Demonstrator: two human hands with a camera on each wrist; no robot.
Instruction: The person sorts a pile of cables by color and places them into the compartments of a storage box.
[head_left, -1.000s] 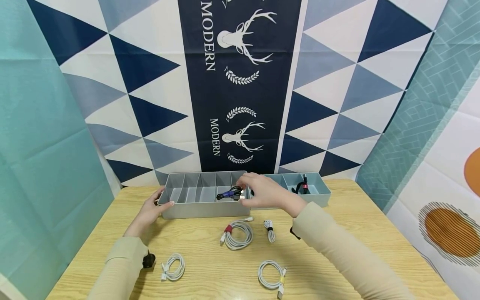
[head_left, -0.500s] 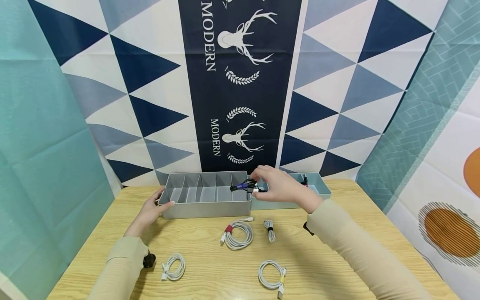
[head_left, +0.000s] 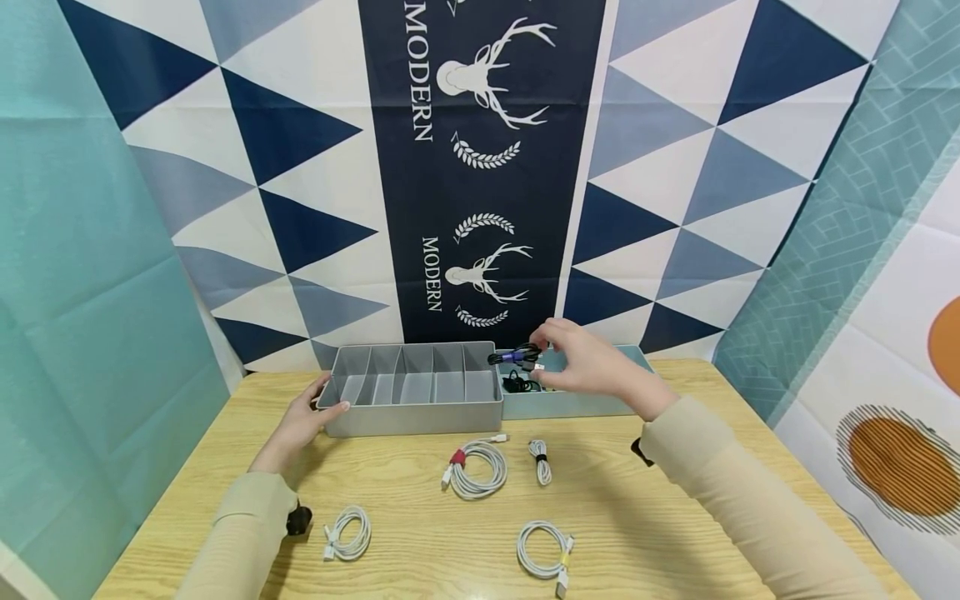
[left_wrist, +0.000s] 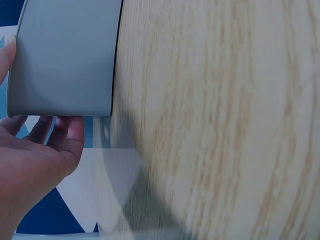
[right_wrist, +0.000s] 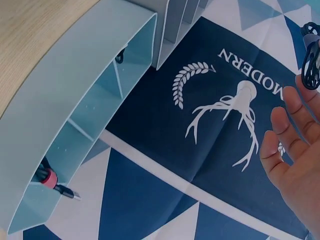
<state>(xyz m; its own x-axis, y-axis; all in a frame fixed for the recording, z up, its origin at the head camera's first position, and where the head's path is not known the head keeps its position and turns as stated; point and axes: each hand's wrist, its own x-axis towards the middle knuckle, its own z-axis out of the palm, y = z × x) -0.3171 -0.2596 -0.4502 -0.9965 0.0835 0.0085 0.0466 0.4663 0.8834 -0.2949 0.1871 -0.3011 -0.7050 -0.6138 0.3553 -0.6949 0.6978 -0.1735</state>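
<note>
My right hand [head_left: 592, 367] pinches a coiled black charging cable [head_left: 516, 356] with a blue-purple tie, holding it above the light blue divided box [head_left: 570, 407]. The cable shows at the right edge of the right wrist view. Inside the blue box, another black cable [head_left: 516, 383] lies in the leftmost compartment. A black cable with a red tie [right_wrist: 49, 177] sits toward its other end in the right wrist view. My left hand [head_left: 296, 421] grips the left end of the grey divided box [head_left: 416, 422], thumb on its front rim. The grey box's compartments hold nothing.
Several white cables lie coiled on the wooden table [head_left: 420, 508]: one with a red tie [head_left: 480, 471], a small one with a black tie [head_left: 542, 462], one with a yellow tie [head_left: 540, 550], and one at left [head_left: 351, 533]. A patterned cloth [head_left: 480, 192] hangs behind the boxes.
My right hand has carried the blue-tied black cable rightward, from over the grey box to over the blue box. My left hand stays on the grey box.
</note>
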